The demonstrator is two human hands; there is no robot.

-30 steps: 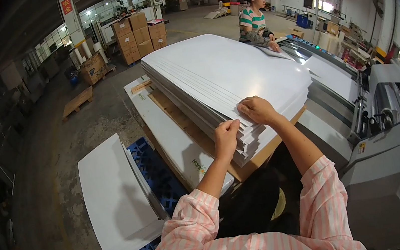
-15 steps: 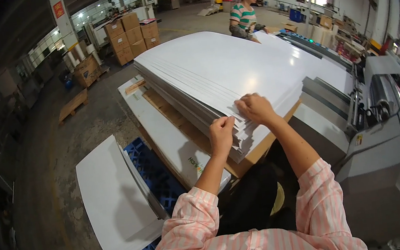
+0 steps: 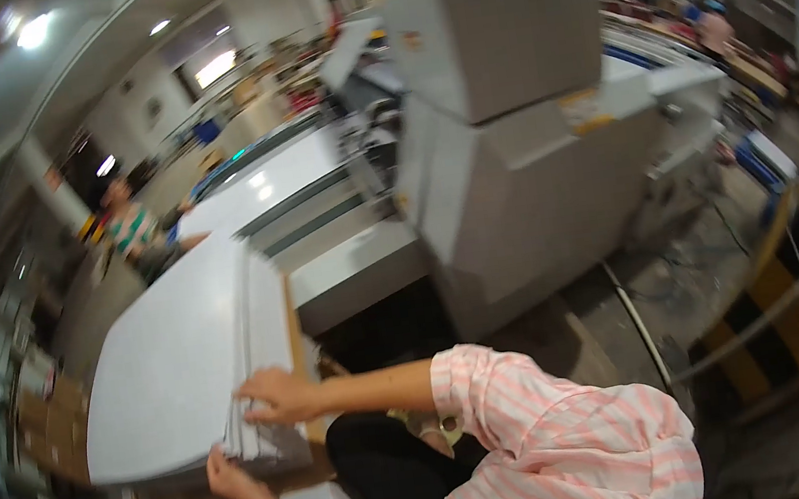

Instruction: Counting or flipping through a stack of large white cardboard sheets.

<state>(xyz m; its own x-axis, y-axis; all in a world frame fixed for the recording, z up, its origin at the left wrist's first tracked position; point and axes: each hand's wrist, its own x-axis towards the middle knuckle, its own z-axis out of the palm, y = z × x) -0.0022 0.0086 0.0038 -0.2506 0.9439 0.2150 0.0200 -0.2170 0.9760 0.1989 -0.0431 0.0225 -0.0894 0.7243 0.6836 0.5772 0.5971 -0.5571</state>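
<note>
A tall stack of large white sheets [image 3: 156, 352] stands at the left, its upper sheets fanned in steps along the near right edge. My left hand [image 3: 235, 478] is closed, thumb and fingers pinching the sheets at the near corner. Just beyond it, my right hand [image 3: 282, 395] reaches in from the right with its fingers curled over the fanned edges, gripping them. The fingertips of both hands are partly hidden and slightly blurred.
Beyond the stack, a white sheet [image 3: 284, 176] lies on the feed table of a large grey machine [image 3: 535, 201]. A co-worker [image 3: 136, 229] is at the far left. A black-and-yellow striped panel [image 3: 780, 300] stands at right. Cartons [image 3: 51, 422] are at the left rim.
My view has swung to the right, so the stack now appears at left and the machine fills the middle. Both hands stay at the same corner of the stack.
</note>
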